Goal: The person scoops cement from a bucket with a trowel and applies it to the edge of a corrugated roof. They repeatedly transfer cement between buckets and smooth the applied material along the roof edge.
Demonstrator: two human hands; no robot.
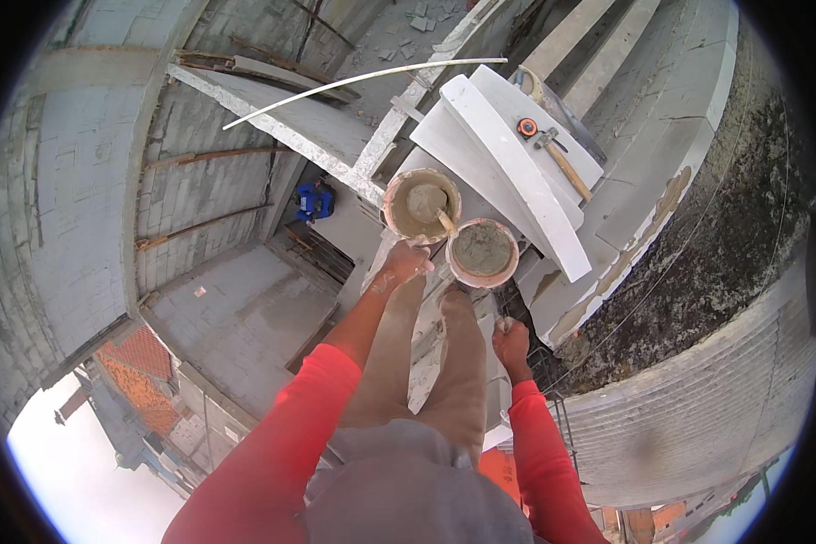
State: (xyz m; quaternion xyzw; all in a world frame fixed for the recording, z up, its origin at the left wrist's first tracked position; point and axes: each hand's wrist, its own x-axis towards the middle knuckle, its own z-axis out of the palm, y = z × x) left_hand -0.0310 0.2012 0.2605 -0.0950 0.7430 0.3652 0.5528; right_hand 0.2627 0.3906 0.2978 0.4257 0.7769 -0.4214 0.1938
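My left hand (406, 263) is closed at the near rim of a round bucket (393, 210); whether it grips the rim or something small is hidden. Inside that bucket lies a mortar-coated scoop (427, 199), its short pale handle leaning over the right rim. Just to the right stands a second bucket (513, 265), filled with grey wet mortar (481, 249). My right hand (510, 343) is curled into a fist below it, apart from the bucket, beside the wall's edge. What its fingers hold, if anything, cannot be seen.
White blocks (517, 177) lie stacked beyond the buckets, carrying a hammer (567, 168), an orange tape measure (528, 128) and a handsaw (567, 113). A long pale strip (363, 80) spans the wall tops. Left, the wall drops to a lower floor (245, 308); right lies a corrugated roof (680, 435).
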